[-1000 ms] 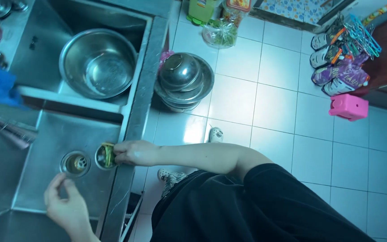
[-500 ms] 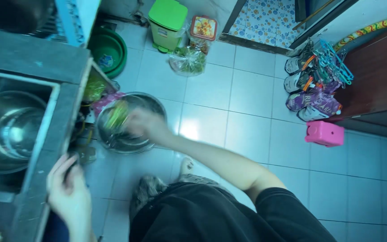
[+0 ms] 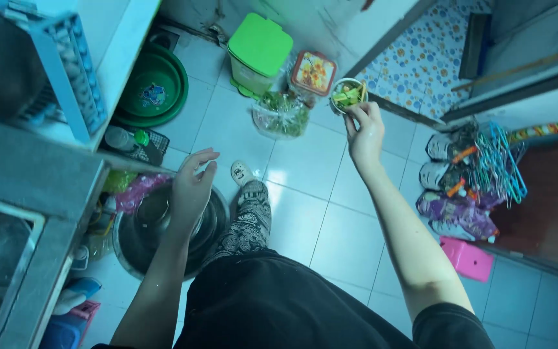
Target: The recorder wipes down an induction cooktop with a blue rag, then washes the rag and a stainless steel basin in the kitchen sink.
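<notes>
Glossy white floor tiles [image 3: 350, 232], shiny metal basins [image 3: 143, 239], smooth green plastic bin [image 3: 259, 48]

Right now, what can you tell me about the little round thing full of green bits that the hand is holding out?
The sink strainer is a small round cup with a pale rim, metal by the look of it. It is full of wet green and yellow food scraps. The right hand pinches its rim with the fingertips, arm stretched out. It hangs above the tiled floor, near a bag of greens and a green-lidded bin. Nothing else touches it.
</notes>
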